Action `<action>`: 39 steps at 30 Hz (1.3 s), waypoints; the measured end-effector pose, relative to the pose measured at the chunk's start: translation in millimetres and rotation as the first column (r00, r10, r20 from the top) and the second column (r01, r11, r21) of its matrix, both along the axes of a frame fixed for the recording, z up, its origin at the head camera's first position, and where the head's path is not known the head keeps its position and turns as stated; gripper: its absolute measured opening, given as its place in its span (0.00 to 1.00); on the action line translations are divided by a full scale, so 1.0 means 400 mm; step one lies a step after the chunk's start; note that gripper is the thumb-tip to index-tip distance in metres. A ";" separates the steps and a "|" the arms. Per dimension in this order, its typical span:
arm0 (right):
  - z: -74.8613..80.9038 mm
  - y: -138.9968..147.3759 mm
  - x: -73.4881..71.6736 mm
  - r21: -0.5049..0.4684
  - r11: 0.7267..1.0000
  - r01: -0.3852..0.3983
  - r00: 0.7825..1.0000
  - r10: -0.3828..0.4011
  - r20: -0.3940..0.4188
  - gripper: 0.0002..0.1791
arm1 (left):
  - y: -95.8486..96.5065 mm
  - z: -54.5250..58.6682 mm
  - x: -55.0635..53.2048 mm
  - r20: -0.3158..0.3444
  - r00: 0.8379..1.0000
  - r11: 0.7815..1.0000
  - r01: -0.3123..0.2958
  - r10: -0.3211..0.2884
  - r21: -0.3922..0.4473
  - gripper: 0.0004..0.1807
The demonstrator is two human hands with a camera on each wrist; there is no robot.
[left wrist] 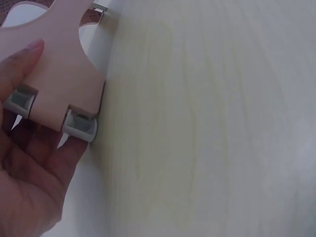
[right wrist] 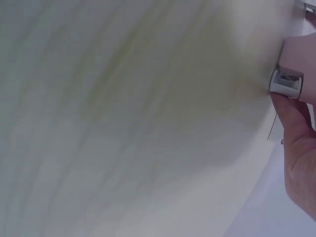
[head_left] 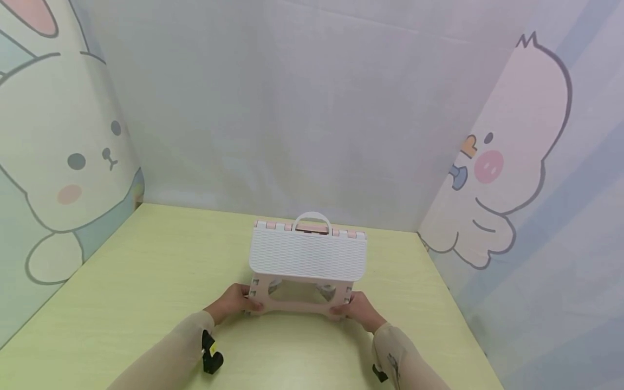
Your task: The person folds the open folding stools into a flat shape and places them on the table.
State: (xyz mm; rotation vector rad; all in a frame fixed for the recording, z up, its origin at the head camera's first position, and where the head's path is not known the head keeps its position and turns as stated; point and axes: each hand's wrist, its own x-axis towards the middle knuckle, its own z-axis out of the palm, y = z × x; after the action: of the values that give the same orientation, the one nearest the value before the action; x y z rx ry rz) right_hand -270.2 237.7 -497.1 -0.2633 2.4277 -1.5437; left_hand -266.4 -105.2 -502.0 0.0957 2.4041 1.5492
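A folding step stool (head_left: 308, 253) with a white woven-pattern top stands in the middle of the table, seen in the head view. Its pink leg panel (head_left: 298, 307) faces me, and a white carry handle (head_left: 312, 215) arches up at the far edge. My left hand (head_left: 233, 303) grips the panel's lower left side, thumb on the front face. On the lower right side, my right hand (head_left: 362, 310) grips the same panel. In the left wrist view the fingers (left wrist: 37, 153) wrap behind the pale hinges. The right wrist view shows only part of that hand at its edge.
The pale yellow table (head_left: 161, 271) stretches out around the stool. A grey-white curtain (head_left: 273, 119) hangs behind it. Side panels with a cartoon rabbit (head_left: 78, 135) and a cartoon bird (head_left: 521, 119) flank the table. A black strap (head_left: 210, 352) sits on the left sleeve.
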 end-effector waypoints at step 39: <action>0.005 0.011 0.015 -0.033 0.999 -0.017 1.000 0.018 0.020 0.18 | -0.006 0.000 0.001 -0.017 1.000 1.000 0.016 -0.016 -0.017 0.21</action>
State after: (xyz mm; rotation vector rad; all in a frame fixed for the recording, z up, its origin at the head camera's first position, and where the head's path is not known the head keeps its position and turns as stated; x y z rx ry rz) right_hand -264.3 242.0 -495.2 -0.2732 2.3801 -1.5731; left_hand -266.1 -107.4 -502.1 0.1256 2.4229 1.5274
